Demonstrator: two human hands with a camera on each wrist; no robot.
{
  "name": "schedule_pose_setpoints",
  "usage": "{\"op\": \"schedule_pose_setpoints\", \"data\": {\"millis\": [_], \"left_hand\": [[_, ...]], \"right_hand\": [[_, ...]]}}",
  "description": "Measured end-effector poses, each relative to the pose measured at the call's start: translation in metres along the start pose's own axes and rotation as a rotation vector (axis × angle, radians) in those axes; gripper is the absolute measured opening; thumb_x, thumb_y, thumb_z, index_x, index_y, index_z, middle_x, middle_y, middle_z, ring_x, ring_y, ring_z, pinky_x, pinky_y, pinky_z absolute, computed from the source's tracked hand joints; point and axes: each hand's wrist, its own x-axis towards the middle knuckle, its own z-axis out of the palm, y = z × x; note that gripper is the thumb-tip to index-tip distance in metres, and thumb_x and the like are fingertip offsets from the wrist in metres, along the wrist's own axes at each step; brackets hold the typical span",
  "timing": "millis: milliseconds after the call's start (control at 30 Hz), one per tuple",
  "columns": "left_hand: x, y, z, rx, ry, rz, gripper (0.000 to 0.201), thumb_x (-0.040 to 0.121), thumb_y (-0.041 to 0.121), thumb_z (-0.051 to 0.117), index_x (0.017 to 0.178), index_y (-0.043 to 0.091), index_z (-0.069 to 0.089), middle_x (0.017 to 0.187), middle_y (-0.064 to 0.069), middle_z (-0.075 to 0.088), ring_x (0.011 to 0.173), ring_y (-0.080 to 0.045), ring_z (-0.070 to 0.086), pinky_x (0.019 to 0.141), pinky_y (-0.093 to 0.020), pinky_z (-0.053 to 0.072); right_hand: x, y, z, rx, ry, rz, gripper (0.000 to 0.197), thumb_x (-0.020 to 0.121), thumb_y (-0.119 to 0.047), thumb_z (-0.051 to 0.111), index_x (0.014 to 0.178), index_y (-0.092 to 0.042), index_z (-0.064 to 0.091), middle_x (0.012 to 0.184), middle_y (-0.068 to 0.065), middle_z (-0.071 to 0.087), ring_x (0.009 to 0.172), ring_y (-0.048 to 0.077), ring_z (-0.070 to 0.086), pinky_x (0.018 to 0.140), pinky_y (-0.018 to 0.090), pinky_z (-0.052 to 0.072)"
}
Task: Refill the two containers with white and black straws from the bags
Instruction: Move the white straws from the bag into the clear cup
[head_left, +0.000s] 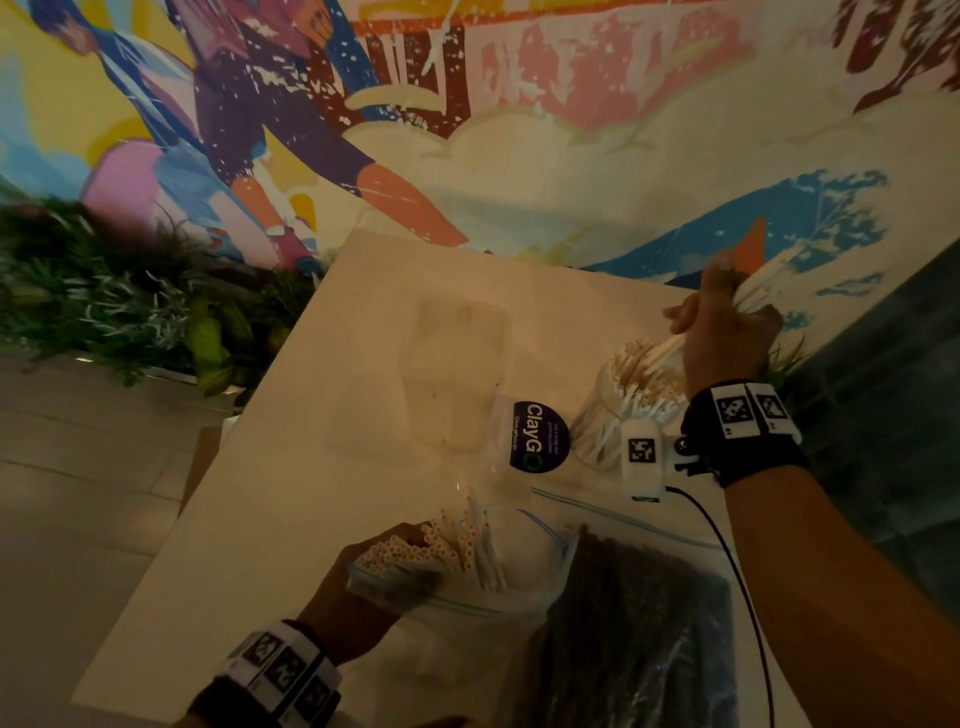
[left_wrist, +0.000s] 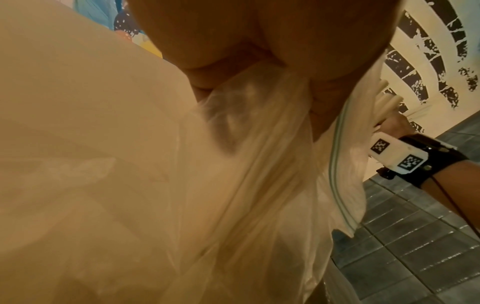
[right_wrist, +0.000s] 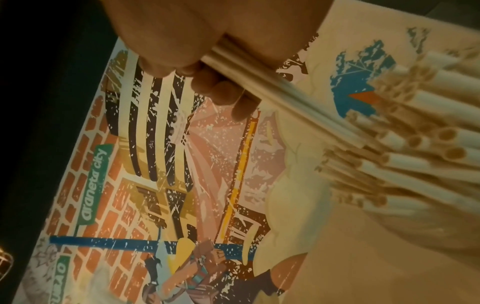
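My right hand (head_left: 724, 325) grips a small bundle of white straws (head_left: 662, 348), whose lower ends slant down into a clear container (head_left: 602, 410) crowded with white straws at the table's right. The right wrist view shows the fingers (right_wrist: 221, 90) curled round that bundle (right_wrist: 272, 88), and the container's straw ends (right_wrist: 420, 144) just beyond it. My left hand (head_left: 374, 577) holds the clear zip bag of white straws (head_left: 457, 545) near the front edge; its fingers (left_wrist: 233, 61) bunch the plastic (left_wrist: 246, 164). A zip bag of black straws (head_left: 644, 623) lies to the right of it.
A second clear container (head_left: 457, 374), seemingly with nothing in it, stands mid-table, and a round dark ClayGo sticker (head_left: 537, 436) is on clear plastic beside it. The white table (head_left: 270, 493) meets a painted mural wall behind. Green plants (head_left: 104, 291) are at the left, dark tiled floor at the right.
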Motion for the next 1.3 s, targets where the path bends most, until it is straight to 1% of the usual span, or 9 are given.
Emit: {"op": "schedule_pose_setpoints", "data": {"millis": [233,400,533,633,733,833,900,1167,1300], "left_hand": [[0.0,-0.006,-0.002,-0.054,0.002,-0.009,0.052,0.035,0.075,0.076,0.083,0.054,0.068,0.094,0.025,0.071,0.092,0.0,0.066,0.089,-0.021,0.052],[0.001,-0.016,-0.007,0.009,-0.011,-0.017,0.046,0.043,0.068,0.076,0.087,0.055,0.067,0.097,0.026,0.07,0.095,0.0,0.065,0.097,-0.031,0.049],[0.0,0.002,0.001,0.023,0.0,-0.022,0.045,0.029,0.083,0.068,0.07,0.066,0.061,0.081,0.041,0.064,0.083,0.017,0.061,0.079,-0.005,0.048],[0.0,-0.004,-0.003,0.048,-0.027,-0.063,0.043,0.037,0.075,0.074,0.077,0.064,0.063,0.088,0.038,0.066,0.089,0.014,0.062,0.083,-0.009,0.048],[0.004,-0.033,-0.015,0.148,0.006,-0.099,0.036,0.071,0.024,0.079,0.098,0.044,0.069,0.108,0.017,0.069,0.105,-0.01,0.064,0.097,-0.025,0.049],[0.004,-0.047,-0.017,0.145,0.007,-0.171,0.033,0.08,0.0,0.069,0.101,0.025,0.072,0.111,-0.008,0.069,0.107,-0.024,0.063,0.099,-0.046,0.047],[0.004,-0.039,-0.013,0.089,0.023,-0.176,0.039,0.082,-0.006,0.063,0.091,0.03,0.075,0.107,-0.019,0.068,0.104,-0.033,0.062,0.097,-0.047,0.048],[-0.001,0.003,-0.002,0.084,-0.015,-0.003,0.035,0.055,0.052,0.078,0.087,0.058,0.066,0.093,0.032,0.068,0.091,0.008,0.064,0.081,-0.008,0.048],[0.0,0.006,0.002,0.037,-0.03,0.044,0.039,0.046,0.043,0.083,0.072,0.064,0.063,0.08,0.039,0.065,0.082,0.017,0.062,0.072,0.001,0.044]], "right_hand": [[-0.005,0.042,-0.012,-0.513,-0.056,0.149,0.069,0.087,-0.073,0.036,0.056,-0.016,0.061,0.07,0.012,0.068,0.067,0.02,0.064,0.07,0.031,0.055],[0.003,0.054,-0.021,-1.017,-0.139,0.11,0.089,0.075,-0.084,0.022,0.105,-0.014,0.068,0.119,0.016,0.062,0.117,0.036,0.053,0.101,0.059,0.037],[0.002,0.04,-0.021,-0.93,-0.109,0.058,0.083,0.078,-0.068,0.055,0.139,-0.014,0.04,0.144,0.013,0.044,0.133,0.033,0.039,0.11,0.053,0.03],[0.006,0.021,-0.015,-0.574,0.005,-0.179,0.075,0.087,-0.044,0.059,0.147,-0.015,0.026,0.148,0.009,0.041,0.132,0.023,0.044,0.108,0.038,0.038],[0.009,0.015,-0.01,-0.736,-0.077,-0.238,0.038,0.099,-0.035,0.04,0.131,-0.016,0.048,0.124,0.013,0.06,0.11,0.027,0.058,0.08,0.026,0.039],[0.005,0.035,-0.012,-0.921,-0.22,-0.276,0.043,0.093,-0.038,0.024,0.09,-0.011,0.058,0.099,0.017,0.064,0.091,0.036,0.059,0.068,0.033,0.034],[0.003,0.047,-0.013,-1.074,-0.286,-0.237,0.045,0.094,-0.037,0.028,0.099,-0.011,0.064,0.108,0.017,0.066,0.099,0.037,0.059,0.082,0.04,0.041],[0.02,0.043,-0.018,-0.89,-0.013,-0.603,0.042,0.089,-0.041,0.053,0.113,-0.007,0.064,0.122,0.014,0.062,0.113,0.033,0.058,0.096,0.046,0.044],[0.031,0.039,-0.02,-1.044,-0.229,-0.131,0.063,0.097,-0.047,0.041,0.144,-0.007,0.034,0.155,0.018,0.024,0.142,0.033,0.026,0.115,0.045,0.023]]}}
